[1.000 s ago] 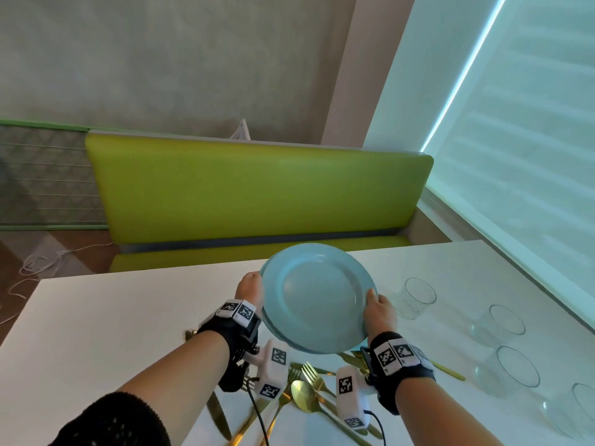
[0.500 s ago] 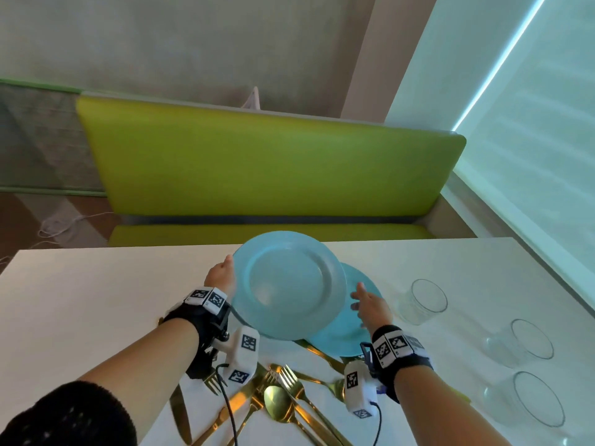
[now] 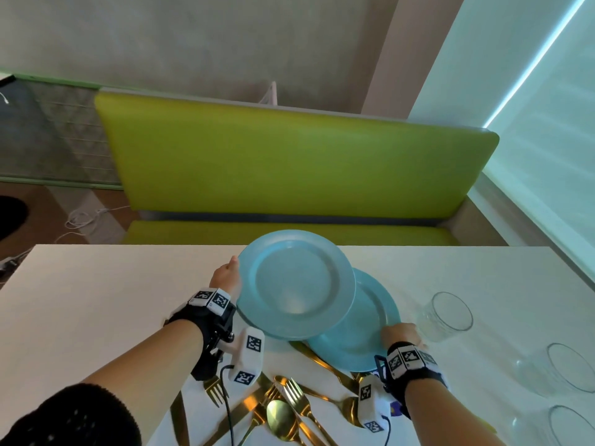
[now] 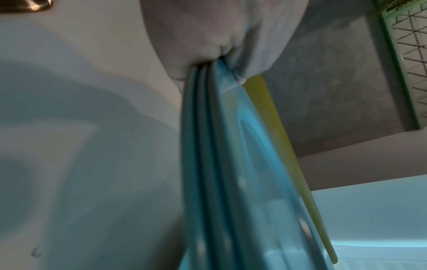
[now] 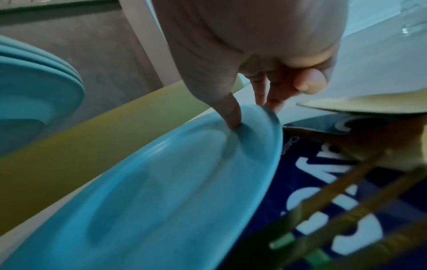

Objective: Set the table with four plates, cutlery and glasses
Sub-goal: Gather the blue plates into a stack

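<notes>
My left hand (image 3: 227, 276) grips the left rim of a stack of blue plates (image 3: 296, 284) held above the white table (image 3: 96, 300). In the left wrist view three plate edges (image 4: 219, 164) show between thumb and fingers. A single blue plate (image 3: 363, 336) lies lower and to the right, partly under the stack. My right hand (image 3: 401, 334) pinches its near right rim, with the thumb (image 5: 231, 113) inside the rim of the plate (image 5: 161, 182) and the fingers behind it. Gold cutlery (image 3: 283, 410) lies in a loose pile near me. Clear glasses (image 3: 449, 312) stand to the right.
Two more glasses (image 3: 570, 368) (image 3: 570, 423) stand by the table's right edge. A blue packet with white letters (image 5: 323, 182) lies under the cutlery. A green bench (image 3: 289, 169) runs along the far side, and a window blind (image 3: 547, 156) is on the right.
Both hands held the one stack a second ago. The left hand has carried the stack leftward, and one plate has stayed lower right, with the right hand now on its near right rim.
</notes>
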